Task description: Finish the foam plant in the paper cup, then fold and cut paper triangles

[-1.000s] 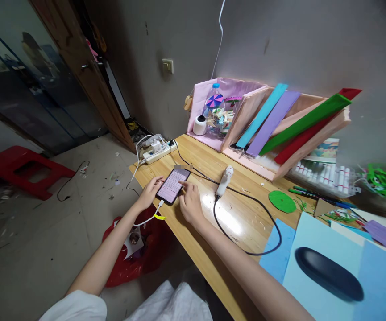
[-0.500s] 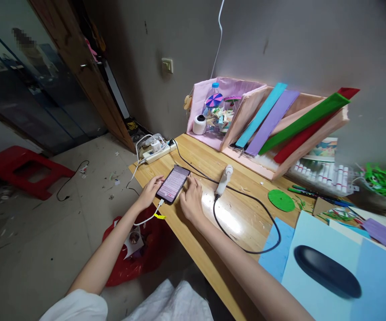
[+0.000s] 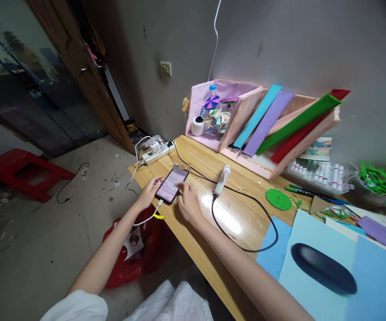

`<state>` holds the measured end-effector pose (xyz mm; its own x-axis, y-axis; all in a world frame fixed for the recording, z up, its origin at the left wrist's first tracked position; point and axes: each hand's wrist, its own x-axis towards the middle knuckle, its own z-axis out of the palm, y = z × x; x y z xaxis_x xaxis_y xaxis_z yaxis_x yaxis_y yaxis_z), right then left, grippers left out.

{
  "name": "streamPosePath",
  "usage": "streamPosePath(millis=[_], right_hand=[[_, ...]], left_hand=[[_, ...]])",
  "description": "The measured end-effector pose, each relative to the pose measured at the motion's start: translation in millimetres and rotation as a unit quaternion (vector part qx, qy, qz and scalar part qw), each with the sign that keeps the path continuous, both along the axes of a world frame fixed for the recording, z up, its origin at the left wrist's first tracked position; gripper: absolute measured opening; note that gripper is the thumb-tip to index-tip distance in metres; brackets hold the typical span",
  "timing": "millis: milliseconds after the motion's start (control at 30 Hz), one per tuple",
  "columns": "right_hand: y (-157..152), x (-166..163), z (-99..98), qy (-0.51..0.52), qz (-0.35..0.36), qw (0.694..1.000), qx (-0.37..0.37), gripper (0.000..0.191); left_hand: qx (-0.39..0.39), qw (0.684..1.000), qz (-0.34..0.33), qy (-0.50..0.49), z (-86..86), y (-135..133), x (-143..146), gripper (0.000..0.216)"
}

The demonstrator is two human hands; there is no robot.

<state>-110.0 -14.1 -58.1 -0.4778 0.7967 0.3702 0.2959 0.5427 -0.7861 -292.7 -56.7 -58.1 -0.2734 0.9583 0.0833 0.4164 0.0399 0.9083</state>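
The smartphone (image 3: 171, 186) lies screen up at the near left corner of the desk (image 3: 239, 214), between the two hands. The fingers of the left hand (image 3: 150, 191) are loosely bent along its left edge; whether they grip that edge cannot be determined. The right hand (image 3: 190, 200) holds nothing: its index finger extends over the screen's right side, with the remaining fingers curled; contact cannot be confirmed. A white charging cable (image 3: 146, 220) connects to the smartphone's lower end.

phone (image 3: 168, 189) on table (image 3: 246, 211) | power strip (image 3: 160, 154) behind phone | bottle (image 3: 212, 92) in box (image 3: 195, 104), back right | stool (image 3: 10, 156) on floor (image 3: 79, 218), left
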Motion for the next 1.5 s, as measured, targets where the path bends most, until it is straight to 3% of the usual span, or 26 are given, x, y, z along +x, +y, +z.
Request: streamPosePath(millis=[100,200,467,567,700,867,1033,1100,1200,1333,1400,1500], right_hand=[[0.7,-3.1,-1.6,-0.001,-0.059,0.998,0.022,0.053],[-0.4,-2.4,-0.6,-0.002,-0.032,0.998,0.056,0.058],[-2.5,5.4,7.0,0.012,0.097,0.995,0.014,0.029],[-0.3,2.6,4.0,0.003,0.048,0.999,0.004,0.033],[0.3,0.5,1.4,0.001,-0.034,0.999,0.010,0.056],[-2.7,5.8,5.7,0.013,0.006,0.999,0.045,0.051],[-5.7,8.7,11.1,0.043,-0.012,0.999,0.002,0.046],[-12.6,16.0,19.1,0.054,0.006,0.998,-0.015,0.046],[-30.5,46.4,39.1,0.054,0.079,0.995,-0.010,0.043],[-55.2,122.0,60.6,0.042,0.183,0.982,0.016,0.050],[-62.0,167.6,62.8,0.033,0.163,0.986,0.017,0.046],[-62.7,237.9,59.2,0.003,0.040,0.999,0.011,0.037]], left_hand=[[0.000,1.000,-0.001,0.001,0.7,0.0,0.3,0.041],[0.000,1.000,-0.002,0.000,1.1,0.2,0.8,0.040],[0.007,1.000,0.002,-0.004,-1.1,0.8,1.1,0.038],[0.007,1.000,0.001,-0.002,-1.9,0.7,0.7,0.039],[0.004,1.000,-0.003,0.004,-1.9,0.3,0.9,0.040],[-0.002,1.000,-0.002,0.017,-0.7,1.1,-0.6,0.040],[-0.020,0.998,0.006,0.057,5.4,-2.2,8.3,0.044],[-0.025,0.996,0.019,0.087,9.5,-3.5,20.5,0.057],[-0.045,0.974,0.052,0.218,14.6,-1.7,38.7,0.084],[-0.081,0.924,0.037,0.373,16.7,7.0,33.5,0.085],[-0.091,0.921,0.003,0.379,18.1,13.5,20.8,0.085],[-0.054,0.913,-0.014,0.403,31.2,20.0,17.0,0.083]])
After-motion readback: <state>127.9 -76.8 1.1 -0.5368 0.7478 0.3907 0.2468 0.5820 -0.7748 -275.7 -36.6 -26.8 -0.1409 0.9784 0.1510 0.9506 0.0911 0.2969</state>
